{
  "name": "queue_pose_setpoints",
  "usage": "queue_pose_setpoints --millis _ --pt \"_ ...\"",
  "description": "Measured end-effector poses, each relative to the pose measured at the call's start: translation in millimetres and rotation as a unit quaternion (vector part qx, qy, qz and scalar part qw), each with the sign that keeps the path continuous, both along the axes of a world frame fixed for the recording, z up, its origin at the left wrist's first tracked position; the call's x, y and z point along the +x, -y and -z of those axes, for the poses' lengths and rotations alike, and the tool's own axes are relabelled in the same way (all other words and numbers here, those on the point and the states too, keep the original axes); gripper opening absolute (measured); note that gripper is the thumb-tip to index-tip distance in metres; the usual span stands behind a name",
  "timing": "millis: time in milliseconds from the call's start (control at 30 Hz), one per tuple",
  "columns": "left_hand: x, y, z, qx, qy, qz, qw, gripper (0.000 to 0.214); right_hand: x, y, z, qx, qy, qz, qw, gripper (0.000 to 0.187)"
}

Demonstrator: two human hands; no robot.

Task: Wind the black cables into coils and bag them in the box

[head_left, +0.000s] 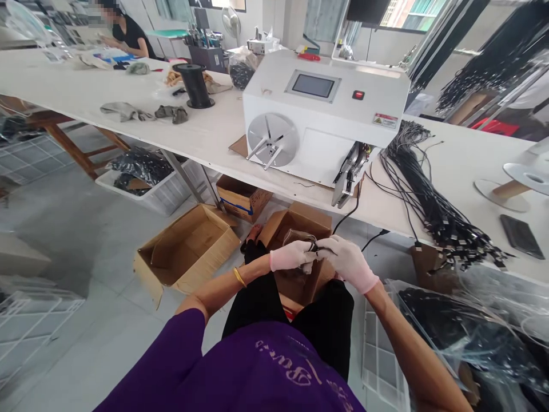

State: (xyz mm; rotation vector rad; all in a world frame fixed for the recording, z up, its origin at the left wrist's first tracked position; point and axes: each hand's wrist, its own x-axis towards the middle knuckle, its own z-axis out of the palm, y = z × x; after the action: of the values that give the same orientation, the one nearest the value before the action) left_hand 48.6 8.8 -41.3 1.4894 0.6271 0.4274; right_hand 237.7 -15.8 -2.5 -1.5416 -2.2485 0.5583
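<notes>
My left hand [292, 255], in a white glove, is closed with its fingertips pinched together in front of my lap. Meeting it from the right, my gloved right hand [346, 261] is closed too. Between the fingertips of both hands is a short stretch of black cable [314, 248]; most of it is hidden by the fingers. Directly below the hands stands an open cardboard box [295, 286], between my knees. Some clear, crumpled material shows in it behind my left fingers. Above and beyond is a white winding machine [317, 109] with a round disc [273, 140] and a metal clamp head [348, 177].
A bundle of black cables [433, 194] hangs toward the table edge at right, near a phone [522, 236] and a spool [510, 186]. Another open carton [184, 246] lies left on the floor. A black spool [194, 86] stands on the table [206, 137]. A person [128, 34] sits far left.
</notes>
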Motion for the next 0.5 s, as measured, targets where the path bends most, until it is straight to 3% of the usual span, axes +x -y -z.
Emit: queue_pose_setpoints --millis 100,233,367,433,500 --pt "0.3 -1.0 -6.7 -0.128 0.138 0.053 0.981 0.029 1.2 3.9 8.7 -0.114 -0.197 0.019 0.974 0.042" --pt "10.1 -5.4 -10.3 -0.198 0.226 0.059 0.952 0.032 -0.9 3.6 5.3 -0.211 -0.32 0.043 0.923 0.039" --pt "21.8 -7.9 -7.1 -0.146 0.187 -0.072 0.969 0.031 3.6 0.9 -8.7 -0.279 -0.382 0.131 0.871 0.042" --pt "23.1 -9.5 -5.2 -0.086 0.148 -0.127 0.977 0.033 8.6 -0.4 -13.2 -0.313 -0.431 0.132 0.836 0.04" --pt "21.5 -11.3 -3.7 -0.035 0.123 -0.134 0.983 0.036 12.9 -2.5 -12.9 -0.338 -0.474 0.122 0.804 0.038"
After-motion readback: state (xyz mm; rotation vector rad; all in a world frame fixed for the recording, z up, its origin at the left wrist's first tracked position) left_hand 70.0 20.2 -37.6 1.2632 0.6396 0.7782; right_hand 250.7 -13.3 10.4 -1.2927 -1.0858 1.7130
